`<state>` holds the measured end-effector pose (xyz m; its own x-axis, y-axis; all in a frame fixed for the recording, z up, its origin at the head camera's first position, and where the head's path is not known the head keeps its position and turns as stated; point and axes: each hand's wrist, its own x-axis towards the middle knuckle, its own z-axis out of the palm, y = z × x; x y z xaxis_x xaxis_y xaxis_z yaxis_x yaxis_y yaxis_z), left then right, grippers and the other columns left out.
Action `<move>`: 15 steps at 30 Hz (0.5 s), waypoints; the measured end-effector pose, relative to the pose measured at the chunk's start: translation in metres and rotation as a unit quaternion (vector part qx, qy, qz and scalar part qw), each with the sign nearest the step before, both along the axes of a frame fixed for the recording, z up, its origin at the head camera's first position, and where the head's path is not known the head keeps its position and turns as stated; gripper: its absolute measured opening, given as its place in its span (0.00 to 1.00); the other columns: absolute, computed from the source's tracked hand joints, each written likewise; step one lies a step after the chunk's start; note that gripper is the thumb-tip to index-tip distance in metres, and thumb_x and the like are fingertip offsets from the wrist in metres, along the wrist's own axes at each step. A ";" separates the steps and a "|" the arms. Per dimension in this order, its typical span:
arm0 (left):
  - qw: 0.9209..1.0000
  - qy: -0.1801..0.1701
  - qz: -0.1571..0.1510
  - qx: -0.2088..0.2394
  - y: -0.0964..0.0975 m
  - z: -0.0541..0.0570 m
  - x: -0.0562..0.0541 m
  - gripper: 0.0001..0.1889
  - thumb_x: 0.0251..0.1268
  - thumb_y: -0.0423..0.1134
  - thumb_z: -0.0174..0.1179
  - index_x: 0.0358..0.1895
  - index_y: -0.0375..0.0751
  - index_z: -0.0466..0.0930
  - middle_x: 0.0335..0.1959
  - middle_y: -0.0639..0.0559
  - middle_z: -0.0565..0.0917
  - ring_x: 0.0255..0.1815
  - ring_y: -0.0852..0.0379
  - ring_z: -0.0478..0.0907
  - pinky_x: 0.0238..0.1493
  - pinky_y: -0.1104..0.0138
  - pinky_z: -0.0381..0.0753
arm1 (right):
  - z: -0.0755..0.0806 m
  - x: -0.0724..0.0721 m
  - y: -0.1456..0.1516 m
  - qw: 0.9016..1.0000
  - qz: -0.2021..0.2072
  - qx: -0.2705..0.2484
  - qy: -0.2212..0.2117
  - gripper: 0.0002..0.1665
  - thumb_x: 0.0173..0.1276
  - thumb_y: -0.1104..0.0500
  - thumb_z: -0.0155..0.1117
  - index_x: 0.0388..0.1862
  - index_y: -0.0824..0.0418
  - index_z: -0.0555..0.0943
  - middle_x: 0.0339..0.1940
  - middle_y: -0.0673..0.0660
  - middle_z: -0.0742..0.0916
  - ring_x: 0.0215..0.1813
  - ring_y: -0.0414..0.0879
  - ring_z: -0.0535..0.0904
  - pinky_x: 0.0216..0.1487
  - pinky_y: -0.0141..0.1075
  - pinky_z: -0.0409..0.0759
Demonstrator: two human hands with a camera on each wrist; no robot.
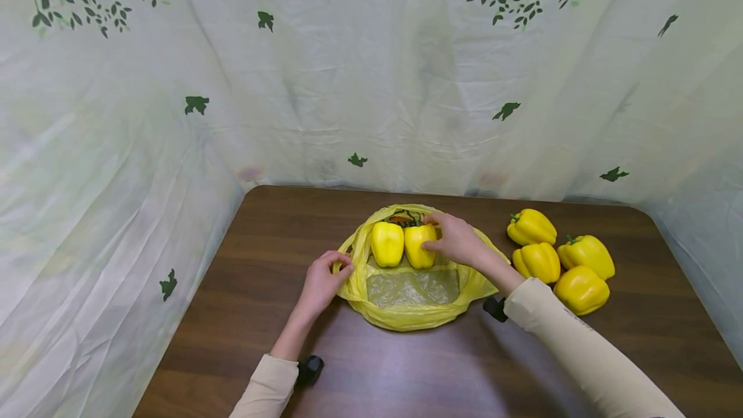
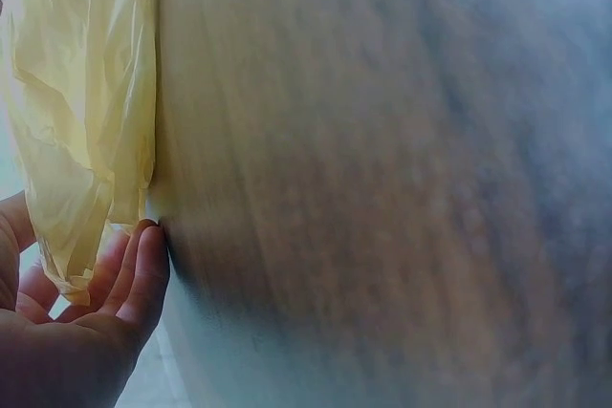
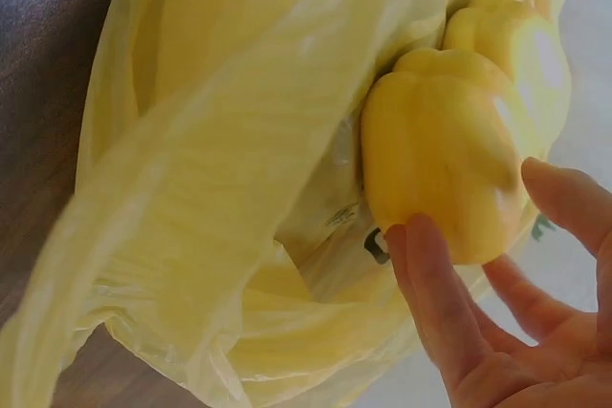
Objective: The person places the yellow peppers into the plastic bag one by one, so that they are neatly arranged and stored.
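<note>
Low in the middle of the head view, my left grip [image 1: 322, 277] pinches the left rim of a yellow bag [image 1: 400, 321] on the counter [image 1: 278, 224]; the left wrist view cuts that hand off at its left edge. My right grip [image 1: 455, 237] curls round the right-hand pepper [image 1: 418, 250] inside the bag, covering its upper right side. The left-hand pepper [image 1: 387, 244] sits beside it, partly hidden in the right wrist view. A dark print [image 1: 406, 217] behind them is unreadable. Four loose peppers [image 1: 582, 290] lie at right.
</note>
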<state>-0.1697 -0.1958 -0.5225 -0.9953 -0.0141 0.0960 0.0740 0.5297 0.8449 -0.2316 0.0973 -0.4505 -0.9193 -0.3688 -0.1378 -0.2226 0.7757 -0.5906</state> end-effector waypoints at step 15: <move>1.000 0.013 -0.006 0.015 0.001 0.000 0.001 0.05 0.59 0.32 0.68 0.35 0.33 0.83 0.45 0.44 0.84 0.51 0.46 0.79 0.57 0.54 0.73 | 0.005 0.031 0.027 0.998 -0.024 -0.063 -0.003 0.31 0.66 0.52 0.69 0.66 0.58 0.73 0.65 0.61 0.77 0.55 0.58 0.80 0.46 0.48 0.81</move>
